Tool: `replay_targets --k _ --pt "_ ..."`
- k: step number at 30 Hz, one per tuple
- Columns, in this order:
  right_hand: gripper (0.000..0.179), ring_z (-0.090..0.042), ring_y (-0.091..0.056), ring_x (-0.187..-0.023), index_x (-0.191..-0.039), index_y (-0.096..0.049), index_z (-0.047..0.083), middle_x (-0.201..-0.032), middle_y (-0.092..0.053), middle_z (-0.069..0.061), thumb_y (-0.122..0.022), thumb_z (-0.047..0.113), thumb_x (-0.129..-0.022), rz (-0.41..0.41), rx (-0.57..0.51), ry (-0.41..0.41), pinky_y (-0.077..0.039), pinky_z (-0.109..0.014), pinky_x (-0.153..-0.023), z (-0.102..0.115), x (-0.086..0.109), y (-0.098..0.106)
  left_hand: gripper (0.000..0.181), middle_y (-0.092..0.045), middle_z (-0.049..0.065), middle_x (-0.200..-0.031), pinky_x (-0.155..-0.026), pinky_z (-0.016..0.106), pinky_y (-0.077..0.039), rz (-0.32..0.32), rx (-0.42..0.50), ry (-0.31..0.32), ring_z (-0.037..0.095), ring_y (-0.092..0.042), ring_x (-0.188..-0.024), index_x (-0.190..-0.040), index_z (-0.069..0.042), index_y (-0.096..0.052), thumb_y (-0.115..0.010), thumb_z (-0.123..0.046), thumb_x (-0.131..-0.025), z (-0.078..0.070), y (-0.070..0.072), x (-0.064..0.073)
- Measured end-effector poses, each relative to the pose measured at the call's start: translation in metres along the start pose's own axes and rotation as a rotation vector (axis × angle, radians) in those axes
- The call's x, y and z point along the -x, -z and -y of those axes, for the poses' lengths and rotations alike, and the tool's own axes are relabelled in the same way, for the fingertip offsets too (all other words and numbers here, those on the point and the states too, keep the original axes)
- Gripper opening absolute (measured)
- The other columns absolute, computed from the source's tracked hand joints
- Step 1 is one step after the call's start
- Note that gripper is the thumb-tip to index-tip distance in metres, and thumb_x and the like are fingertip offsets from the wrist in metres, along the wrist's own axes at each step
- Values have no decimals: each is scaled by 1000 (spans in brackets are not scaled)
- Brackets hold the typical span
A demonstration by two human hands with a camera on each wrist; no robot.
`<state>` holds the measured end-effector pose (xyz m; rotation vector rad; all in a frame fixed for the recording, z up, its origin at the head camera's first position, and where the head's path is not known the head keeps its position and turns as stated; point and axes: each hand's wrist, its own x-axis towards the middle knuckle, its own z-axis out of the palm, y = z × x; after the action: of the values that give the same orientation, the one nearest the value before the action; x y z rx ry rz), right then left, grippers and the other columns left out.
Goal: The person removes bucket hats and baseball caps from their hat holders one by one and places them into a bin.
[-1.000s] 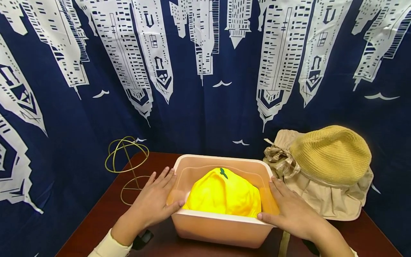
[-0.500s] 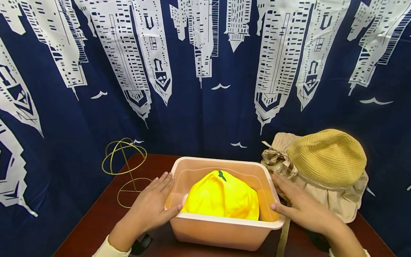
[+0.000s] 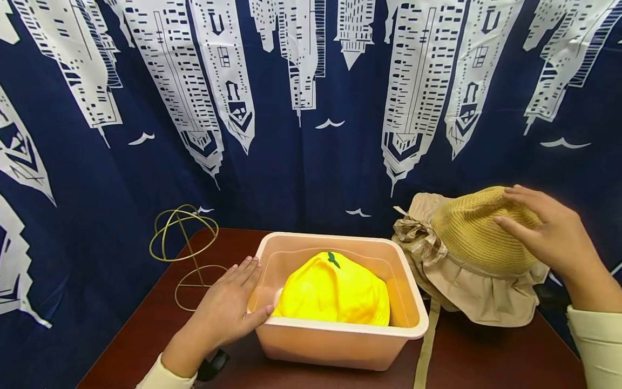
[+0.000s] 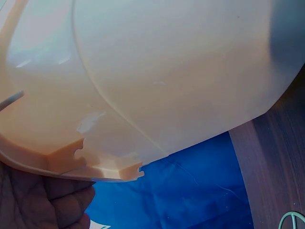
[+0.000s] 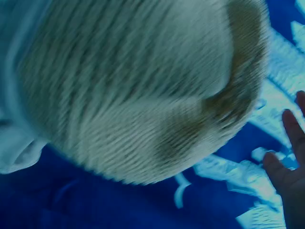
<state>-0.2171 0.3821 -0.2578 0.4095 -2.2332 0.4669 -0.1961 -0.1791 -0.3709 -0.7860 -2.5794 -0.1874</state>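
Observation:
A peach plastic bin (image 3: 335, 343) stands on the table, with a yellow cloth hat-like dome (image 3: 335, 294) inside it, a green leaf on its top. My left hand (image 3: 225, 305) rests against the bin's left rim, fingers straight along the side and thumb at the front corner. The left wrist view catches part of that hand (image 4: 47, 202) below the rim. On the right, a straw hat (image 3: 466, 232) with a ruffled beige brim and bow sits on the table. My right hand (image 3: 554, 227) hovers at its crown, fingers extended and spread from the thumb.
A gold wire hat stand (image 3: 187, 256) is left of the bin on the dark red wooden table (image 3: 146, 335). A beige strap (image 3: 426, 346) runs down from the straw hat. Behind hangs a navy curtain (image 3: 291, 178) printed with white buildings.
My right hand has left the bin's right rim and moved up and right to the straw hat's crown. My left hand has stayed at the bin's left rim.

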Motion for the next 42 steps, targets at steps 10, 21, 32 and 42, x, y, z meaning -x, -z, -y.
replay_targets --k 10,21,32,42 --pt "45 0 -34 -135 -124 -62 -7 -133 -52 -31 -77 5 -84 38 -54 -52 -15 -20 -114 -47 -7 -4 80 -43 17 -151 -114 49 -31 7 12 22 30 -36 -142 -143 1 -51 -45 -63 -95 -1 -2 1" --pt "58 14 -29 -125 -132 -57 -4 -133 -52 -29 -81 2 -79 139 -80 -24 -15 -10 -106 -64 -14 -13 79 -44 18 -150 -114 48 -31 4 4 26 30 -36 -142 -141 2 -53 -46 -62 -95 -2 -2 2" --pt "67 -59 -36 -126 -140 -50 -1 -138 -43 -37 -80 17 -83 284 -44 -102 -20 -71 -108 -63 -19 -11 78 -44 17 -150 -114 48 -32 -8 2 14 30 -36 -142 -141 1 -53 -47 -61 -95 -4 -3 -1" --pt "72 -52 -45 -118 -138 -51 -9 -129 -53 -35 -84 10 -77 266 -19 39 -28 -53 -114 -68 -17 -18 76 -44 17 -150 -113 49 -33 -14 16 17 30 -38 -141 -141 2 -52 -48 -59 -95 -4 -5 2"
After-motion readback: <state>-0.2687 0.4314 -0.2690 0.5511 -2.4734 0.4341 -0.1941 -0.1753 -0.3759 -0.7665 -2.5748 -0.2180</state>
